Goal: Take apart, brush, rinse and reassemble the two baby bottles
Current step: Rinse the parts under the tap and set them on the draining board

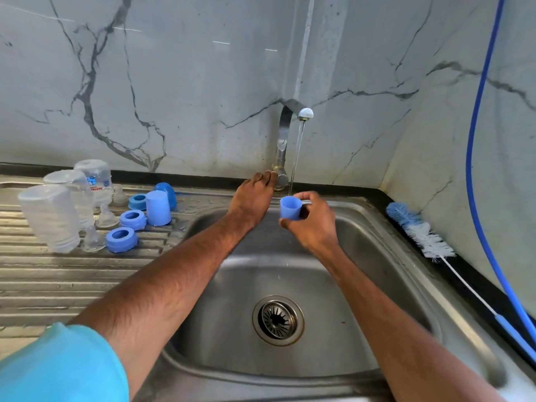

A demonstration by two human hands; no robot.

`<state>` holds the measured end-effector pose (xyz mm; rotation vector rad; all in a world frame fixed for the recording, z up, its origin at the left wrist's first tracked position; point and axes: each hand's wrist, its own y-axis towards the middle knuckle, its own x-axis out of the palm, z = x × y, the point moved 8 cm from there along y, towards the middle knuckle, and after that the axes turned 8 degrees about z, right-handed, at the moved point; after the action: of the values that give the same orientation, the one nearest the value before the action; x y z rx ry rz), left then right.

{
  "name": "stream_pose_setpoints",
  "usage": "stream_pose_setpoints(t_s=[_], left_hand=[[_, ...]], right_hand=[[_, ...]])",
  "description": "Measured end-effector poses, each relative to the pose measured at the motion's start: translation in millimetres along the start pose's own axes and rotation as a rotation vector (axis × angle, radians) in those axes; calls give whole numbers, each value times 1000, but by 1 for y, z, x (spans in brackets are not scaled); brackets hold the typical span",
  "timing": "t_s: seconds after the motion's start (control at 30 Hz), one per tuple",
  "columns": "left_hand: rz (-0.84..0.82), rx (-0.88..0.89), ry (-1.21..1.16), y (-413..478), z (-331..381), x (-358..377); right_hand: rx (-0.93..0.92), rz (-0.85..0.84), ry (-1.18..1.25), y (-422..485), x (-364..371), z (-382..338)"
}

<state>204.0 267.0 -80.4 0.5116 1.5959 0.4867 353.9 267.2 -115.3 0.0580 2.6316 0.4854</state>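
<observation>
Marble-patterned wall behind; steel sink below, ribbed steel table to its left.

Tap: running, thin stream of water falling into the basin.

Right hand: fingers and thumb pinch a small blue cap, mouth tilted up, held just beside the stream.

Left hand: fingers straight and pressed together, tips touching the base of the tap. Whether they grip a lever cannot be told.

On the table, well apart from the hands: clear bottle bodies standing mouth down, clear teats, blue rings, a tall blue cap. All apart, none joined.

Right of the sink: bottle brush lying flat; blue hose hanging along the wall.

Step in hand, by judgement: rinsing, with this cap seemingly the last piece.

Next move calls for: turning the cap under the stream, closing the tap with the left hand, setting the cap by the other parts, then screwing teat, ring and cap back onto each bottle.
</observation>
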Motion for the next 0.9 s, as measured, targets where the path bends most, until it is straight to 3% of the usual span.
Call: stream_pose_setpoints(t_s=[0.1, 0.2, 0.33, 0.73, 0.9], left_hand=[[2, 0, -5, -2, 1, 0], [-3, -2, -33, -2, 0, 0], [8, -2, -54, -5, 2, 1], [-68, 46, -57, -13, 0, 15], [-110, -1, -328, -19, -4, 16]], right_hand=[[27, -91, -71, -6, 8, 6], [1, -31, -31, -5, 7, 1], [6, -116, -105, -9, 18, 3], [52, -110, -75, -10, 14, 0], [58, -143, -51, -6, 20, 1]])
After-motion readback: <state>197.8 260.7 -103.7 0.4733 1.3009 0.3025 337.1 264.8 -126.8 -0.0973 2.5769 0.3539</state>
